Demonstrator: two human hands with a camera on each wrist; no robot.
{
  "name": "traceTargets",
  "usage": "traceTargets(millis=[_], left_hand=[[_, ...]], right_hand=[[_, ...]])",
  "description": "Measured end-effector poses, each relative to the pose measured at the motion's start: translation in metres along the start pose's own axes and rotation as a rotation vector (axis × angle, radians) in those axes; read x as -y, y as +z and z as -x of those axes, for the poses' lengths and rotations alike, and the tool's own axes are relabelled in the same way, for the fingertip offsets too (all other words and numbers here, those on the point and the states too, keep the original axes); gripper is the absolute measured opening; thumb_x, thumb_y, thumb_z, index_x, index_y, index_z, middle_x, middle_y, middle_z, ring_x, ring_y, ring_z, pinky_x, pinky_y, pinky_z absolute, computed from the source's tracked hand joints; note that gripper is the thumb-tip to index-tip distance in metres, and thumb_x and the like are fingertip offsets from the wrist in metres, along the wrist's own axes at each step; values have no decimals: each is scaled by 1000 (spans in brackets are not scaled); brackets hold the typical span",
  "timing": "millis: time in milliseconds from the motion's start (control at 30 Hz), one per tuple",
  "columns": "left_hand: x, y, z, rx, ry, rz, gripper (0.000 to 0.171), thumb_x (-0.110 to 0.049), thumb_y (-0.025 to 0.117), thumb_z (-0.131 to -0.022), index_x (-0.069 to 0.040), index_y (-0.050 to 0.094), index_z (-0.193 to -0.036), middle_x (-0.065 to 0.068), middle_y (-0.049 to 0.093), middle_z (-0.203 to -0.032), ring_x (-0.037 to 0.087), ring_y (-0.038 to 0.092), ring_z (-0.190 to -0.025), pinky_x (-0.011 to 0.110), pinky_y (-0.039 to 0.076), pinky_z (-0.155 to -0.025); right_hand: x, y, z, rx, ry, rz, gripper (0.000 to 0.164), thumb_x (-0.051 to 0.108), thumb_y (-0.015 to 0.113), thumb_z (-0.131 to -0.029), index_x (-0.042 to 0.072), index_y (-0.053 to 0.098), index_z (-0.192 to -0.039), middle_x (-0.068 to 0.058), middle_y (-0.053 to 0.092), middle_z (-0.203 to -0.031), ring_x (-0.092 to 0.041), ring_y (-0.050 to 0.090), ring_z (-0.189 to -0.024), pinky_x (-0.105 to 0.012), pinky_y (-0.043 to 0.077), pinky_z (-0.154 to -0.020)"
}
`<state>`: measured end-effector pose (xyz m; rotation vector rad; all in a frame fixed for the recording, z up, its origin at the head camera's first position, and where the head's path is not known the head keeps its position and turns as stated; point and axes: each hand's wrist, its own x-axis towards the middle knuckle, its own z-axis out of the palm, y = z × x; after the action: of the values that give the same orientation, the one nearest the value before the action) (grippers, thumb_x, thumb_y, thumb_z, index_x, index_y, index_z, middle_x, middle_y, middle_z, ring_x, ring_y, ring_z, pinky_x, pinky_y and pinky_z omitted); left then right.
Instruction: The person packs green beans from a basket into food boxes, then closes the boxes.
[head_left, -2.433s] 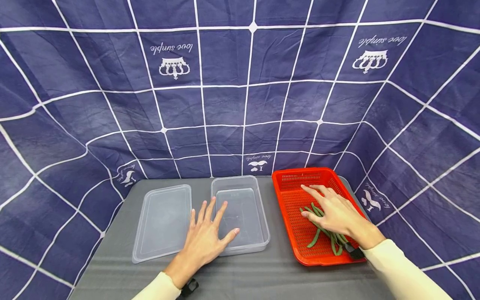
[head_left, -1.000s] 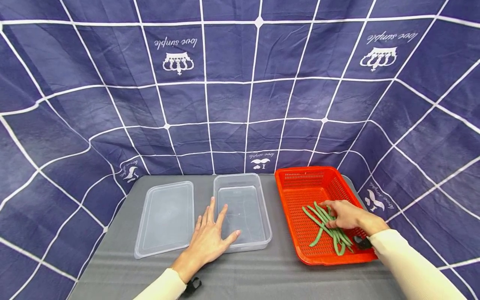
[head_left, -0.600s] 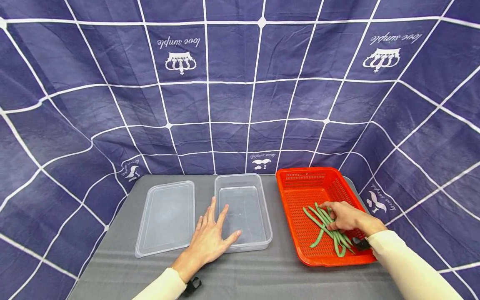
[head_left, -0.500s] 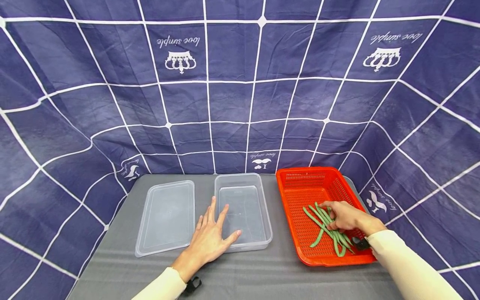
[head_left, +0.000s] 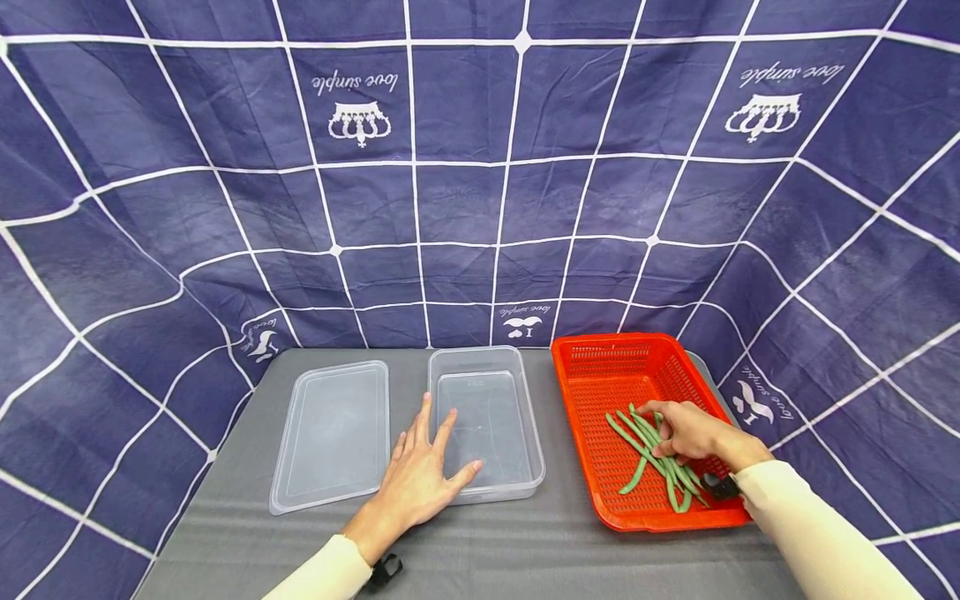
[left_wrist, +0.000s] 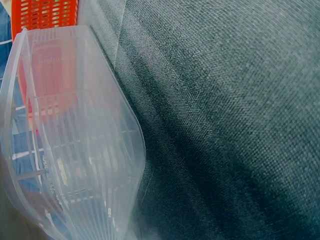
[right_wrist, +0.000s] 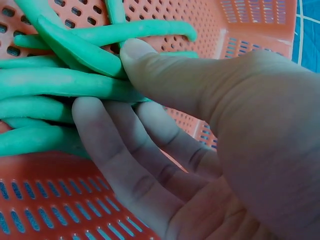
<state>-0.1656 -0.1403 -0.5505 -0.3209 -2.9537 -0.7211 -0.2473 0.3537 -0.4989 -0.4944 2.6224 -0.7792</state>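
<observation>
A red plastic basket at the right holds several green beans in a loose pile. My right hand is down in it, thumb and curled fingers gripping some of the beans. In the right wrist view, my right hand has its thumb on top of the green beans and its fingertips against their lower side. My left hand is at the near left side of a clear plastic container, fingers straight and spread. Whether it touches the container cannot be told.
A translucent lid lies flat left of the container. Grey cloth covers the table. Blue curtains with white grid lines stand behind and at both sides.
My right hand has come down from above the basket onto the green beans, its fingers curling in around them. Over the last half second it barely moves. My left hand stays by the container.
</observation>
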Motion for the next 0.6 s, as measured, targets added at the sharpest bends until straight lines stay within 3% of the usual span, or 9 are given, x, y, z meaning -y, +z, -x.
traceTargets(millis=[167, 367, 600], left_hand=[[1, 0, -1, 2, -3, 14, 109, -78, 71, -103, -13, 38, -184, 23, 7, -197, 59, 47, -166, 76, 46, -130], [1, 1, 0, 28, -35, 107, 122, -70, 77, -104, -6, 16, -188, 19, -1, -198, 58, 43, -169, 71, 61, -113], [-1, 1, 1, 23, -29, 187, 130, -62, 81, -105, 6, 6, -185, 28, -2, -196, 57, 45, -168, 64, 53, -128]], right_hand=[[0, -1, 0, 9, -12, -6, 68, -5, 93, -93, -7, 64, -155, 3, 62, -76, -13, 66, -58, -32, 65, -53], [-1, -2, 1, 9, -42, -1, 63, -10, 87, -95, -8, 64, -154, 7, 59, -74, -10, 65, -59, -33, 66, -53], [-1, -4, 2, 14, -27, -12, 64, -12, 82, -96, -8, 62, -157, 5, 62, -76, -10, 66, -60, -35, 67, -55]])
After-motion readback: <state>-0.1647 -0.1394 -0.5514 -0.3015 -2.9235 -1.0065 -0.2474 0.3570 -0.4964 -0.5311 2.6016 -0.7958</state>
